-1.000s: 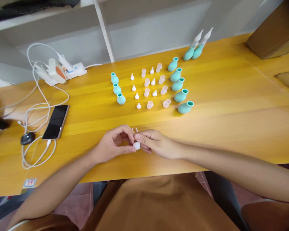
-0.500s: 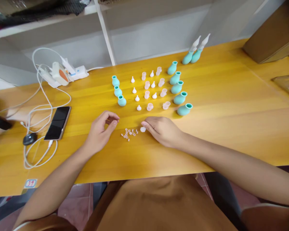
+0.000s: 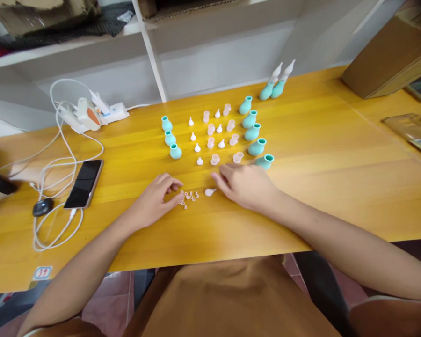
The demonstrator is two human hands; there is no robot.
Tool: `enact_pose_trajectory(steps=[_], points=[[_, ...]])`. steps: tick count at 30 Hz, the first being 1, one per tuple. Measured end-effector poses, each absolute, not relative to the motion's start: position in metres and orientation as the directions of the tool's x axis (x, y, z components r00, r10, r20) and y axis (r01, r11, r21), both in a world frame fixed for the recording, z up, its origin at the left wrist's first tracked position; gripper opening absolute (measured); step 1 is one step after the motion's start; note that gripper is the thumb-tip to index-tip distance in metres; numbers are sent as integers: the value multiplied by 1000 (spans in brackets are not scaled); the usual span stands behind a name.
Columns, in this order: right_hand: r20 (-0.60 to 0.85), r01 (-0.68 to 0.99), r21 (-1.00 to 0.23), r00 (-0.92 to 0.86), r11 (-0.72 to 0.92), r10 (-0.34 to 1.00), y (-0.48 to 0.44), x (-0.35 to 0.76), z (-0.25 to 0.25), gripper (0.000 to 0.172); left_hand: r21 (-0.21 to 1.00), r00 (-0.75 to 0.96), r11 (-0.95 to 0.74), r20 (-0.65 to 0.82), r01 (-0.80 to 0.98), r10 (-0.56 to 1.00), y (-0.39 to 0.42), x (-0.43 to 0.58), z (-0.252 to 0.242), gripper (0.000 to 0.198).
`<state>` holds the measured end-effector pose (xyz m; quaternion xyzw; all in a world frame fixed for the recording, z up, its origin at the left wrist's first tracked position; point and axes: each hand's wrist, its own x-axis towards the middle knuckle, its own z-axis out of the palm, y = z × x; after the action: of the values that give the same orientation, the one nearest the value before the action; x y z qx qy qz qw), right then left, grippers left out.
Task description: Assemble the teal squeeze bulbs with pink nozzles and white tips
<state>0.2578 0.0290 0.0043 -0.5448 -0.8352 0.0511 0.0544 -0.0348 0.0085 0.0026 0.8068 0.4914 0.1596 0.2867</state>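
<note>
My left hand (image 3: 158,200) is low over the table with thumb and fingers apart, its thumb tip at the edge of a loose pile of tiny pale pink rings (image 3: 192,197). On the wood to the right of the rings lies a small whitish piece with a narrow tip (image 3: 209,192). My right hand (image 3: 247,185) hovers just above and right of it, thumb apart from the curled fingers, no object visible between them. Beyond the hands stand white funnel-shaped tips (image 3: 197,148) and translucent pink cups (image 3: 215,159) in columns. The right hand partly covers the nearest teal bulb (image 3: 266,162).
More teal bulbs stand at left (image 3: 175,151) and right (image 3: 257,147). Two teal bulbs with white nozzles (image 3: 281,86) stand at the back. A phone (image 3: 84,184), white cables and a power strip (image 3: 115,111) are at left; a cardboard box (image 3: 382,61) is at right.
My right hand has let go of the whitish piece and moved up and right; the piece now lies on the table. My left hand has moved right and down to the rings.
</note>
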Motion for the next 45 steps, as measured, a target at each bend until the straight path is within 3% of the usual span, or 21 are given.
enact_pose_trajectory(steps=[5,11,15,19,27,39,45], points=[[325,950,-36,-283,311,903,46,286,21,37,555,491,-412,7,723,871,2,-32,6,17],[309,932,104,-362,347,879,50,294,15,35,528,511,-447,28,722,859,2,-31,7,15],[322,930,119,-369,349,872,51,294,8,31,470,528,-504,93,724,844,4,-31,2,4],[327,918,134,-396,373,858,53,295,6,28,463,493,-483,108,744,863,1,-27,-4,7],[311,920,2,-373,391,874,45,283,3,31,492,425,-444,158,748,891,-4,-17,-8,9],[149,927,-7,-369,374,917,39,272,4,33,548,282,-313,142,776,949,-8,-13,-11,18],[224,915,-60,-377,399,899,36,273,7,32,608,261,-297,150,736,954,-7,-14,-13,21]])
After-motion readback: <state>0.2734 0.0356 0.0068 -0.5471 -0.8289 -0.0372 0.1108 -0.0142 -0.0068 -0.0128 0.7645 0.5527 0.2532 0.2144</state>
